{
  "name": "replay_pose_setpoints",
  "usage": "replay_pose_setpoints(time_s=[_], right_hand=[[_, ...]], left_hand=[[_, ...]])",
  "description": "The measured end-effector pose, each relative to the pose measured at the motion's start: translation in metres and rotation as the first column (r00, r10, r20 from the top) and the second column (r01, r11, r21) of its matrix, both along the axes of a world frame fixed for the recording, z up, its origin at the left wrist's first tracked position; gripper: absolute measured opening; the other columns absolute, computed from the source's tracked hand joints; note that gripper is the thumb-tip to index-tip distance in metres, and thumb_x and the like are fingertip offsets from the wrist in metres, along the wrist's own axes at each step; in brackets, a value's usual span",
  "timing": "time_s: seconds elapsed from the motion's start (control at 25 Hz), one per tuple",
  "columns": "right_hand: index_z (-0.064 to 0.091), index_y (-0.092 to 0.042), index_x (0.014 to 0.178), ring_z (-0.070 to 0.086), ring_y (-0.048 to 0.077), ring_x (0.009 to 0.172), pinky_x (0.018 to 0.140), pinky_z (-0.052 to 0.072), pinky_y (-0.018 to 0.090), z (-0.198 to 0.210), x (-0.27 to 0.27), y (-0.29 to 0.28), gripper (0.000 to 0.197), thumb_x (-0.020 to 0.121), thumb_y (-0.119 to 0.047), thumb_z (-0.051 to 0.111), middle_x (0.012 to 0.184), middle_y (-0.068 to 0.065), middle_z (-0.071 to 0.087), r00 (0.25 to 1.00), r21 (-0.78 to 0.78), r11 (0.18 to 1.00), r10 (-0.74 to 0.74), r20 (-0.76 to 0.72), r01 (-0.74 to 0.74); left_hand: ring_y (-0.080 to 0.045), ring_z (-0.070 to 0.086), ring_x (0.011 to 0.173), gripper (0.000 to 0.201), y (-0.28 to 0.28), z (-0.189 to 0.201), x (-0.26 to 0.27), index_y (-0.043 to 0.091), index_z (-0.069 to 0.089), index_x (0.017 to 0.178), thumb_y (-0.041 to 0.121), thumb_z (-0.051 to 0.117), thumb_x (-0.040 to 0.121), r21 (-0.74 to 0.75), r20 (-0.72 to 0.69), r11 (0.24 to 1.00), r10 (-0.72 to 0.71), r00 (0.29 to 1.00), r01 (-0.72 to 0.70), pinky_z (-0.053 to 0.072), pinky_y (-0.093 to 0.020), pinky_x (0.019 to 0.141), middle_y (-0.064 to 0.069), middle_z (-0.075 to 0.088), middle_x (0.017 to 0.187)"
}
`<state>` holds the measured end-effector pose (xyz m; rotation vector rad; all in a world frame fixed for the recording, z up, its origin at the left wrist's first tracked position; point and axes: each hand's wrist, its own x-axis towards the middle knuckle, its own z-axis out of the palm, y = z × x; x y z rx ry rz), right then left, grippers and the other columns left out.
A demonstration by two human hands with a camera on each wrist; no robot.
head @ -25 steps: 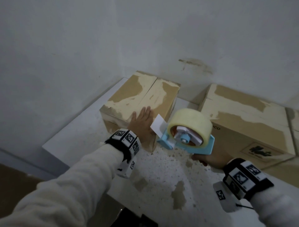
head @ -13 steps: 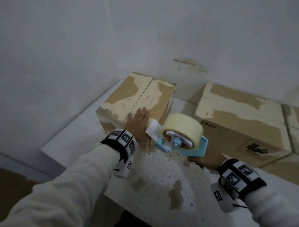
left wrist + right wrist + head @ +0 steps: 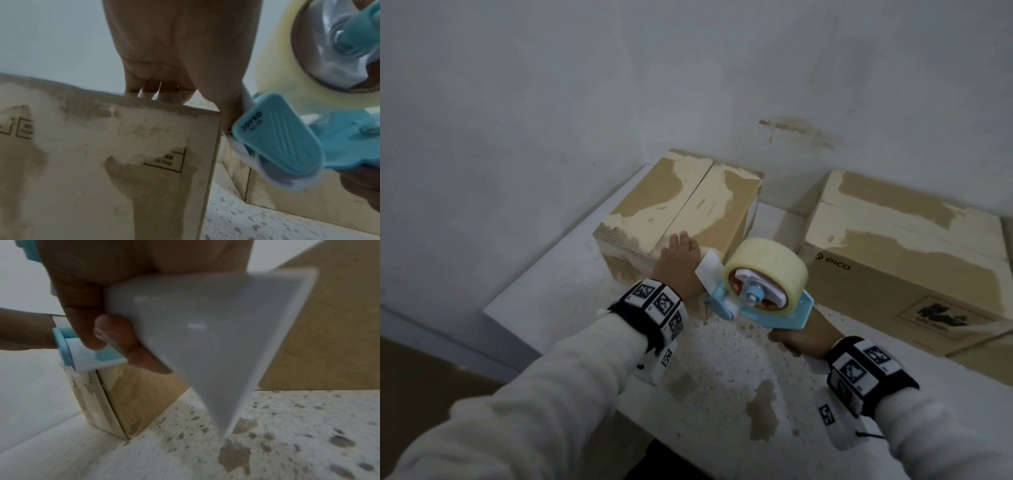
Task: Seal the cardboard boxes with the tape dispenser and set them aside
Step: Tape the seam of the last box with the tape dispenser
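Observation:
A small cardboard box [image 3: 681, 205] with closed top flaps and torn, scuffed paper stands at the table's back left corner. My left hand [image 3: 678, 260] rests flat on its near top edge, fingers straight. My right hand [image 3: 799, 337] grips the white handle [image 3: 205, 331] of a light blue tape dispenser [image 3: 760, 291] carrying a yellowish tape roll [image 3: 770, 262]. The dispenser's front roller end [image 3: 273, 141] sits against the box's near right corner, just beside my left thumb. A second, larger cardboard box [image 3: 900, 253] marked PICO lies to the right.
The white table [image 3: 722, 363] is speckled with brown torn-paper scraps and patches. A grey wall [image 3: 619, 85] runs close behind both boxes. The table's left edge [image 3: 524, 291] drops to a dark floor. Another box edge [image 3: 1008, 233] shows at the far right.
The dispenser has moved left and forward toward the small box's near corner, closing on my left hand. My left hand stays on the box top.

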<state>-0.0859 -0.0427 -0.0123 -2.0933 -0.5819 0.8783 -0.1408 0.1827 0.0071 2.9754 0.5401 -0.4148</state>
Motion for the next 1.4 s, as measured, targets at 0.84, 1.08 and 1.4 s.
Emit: replay_pose_setpoints(time_s=[0.84,1.08,1.4], right_hand=[[0.046,-0.011,0.055,0.041,0.008,0.032,0.043,0.039,0.025,0.011,-0.006,-0.022,0.034,0.077,0.012,0.058,0.033,-0.005,0.047,0.964,0.183,0.951,-0.261,0.051,0.248],[0.047,-0.01,0.054,0.041,0.007,0.029,0.039,0.04,0.02,0.036,0.0,-0.01,0.033,0.08,0.006,0.061,0.032,-0.003,0.046,0.957,0.193,0.954,-0.258,0.135,0.23],[0.047,-0.007,0.05,0.043,0.014,0.03,0.044,0.04,0.029,0.072,0.011,0.011,0.032,0.077,0.007,0.058,0.031,0.001,0.048,0.931,0.293,0.916,-0.329,0.159,0.274]], left_hand=[[-0.035,0.009,0.144,0.111,0.005,0.007,-0.008,0.013,-0.007,0.15,0.046,0.069,0.075,-0.03,0.028,0.999,0.02,0.999,-0.019,0.024,-0.048,0.115,-0.011,0.005,0.158],[-0.035,0.023,0.136,0.113,0.044,0.016,-0.028,0.038,0.007,0.145,0.034,0.081,0.06,0.148,-0.108,0.983,-0.096,0.99,0.112,0.031,-0.049,0.108,-0.006,0.016,0.152],[-0.026,0.036,0.129,0.105,0.109,0.043,-0.042,0.034,0.017,0.142,0.051,0.079,0.058,0.262,-0.313,0.89,-0.288,0.905,0.374,0.03,-0.041,0.104,-0.002,0.028,0.14]])
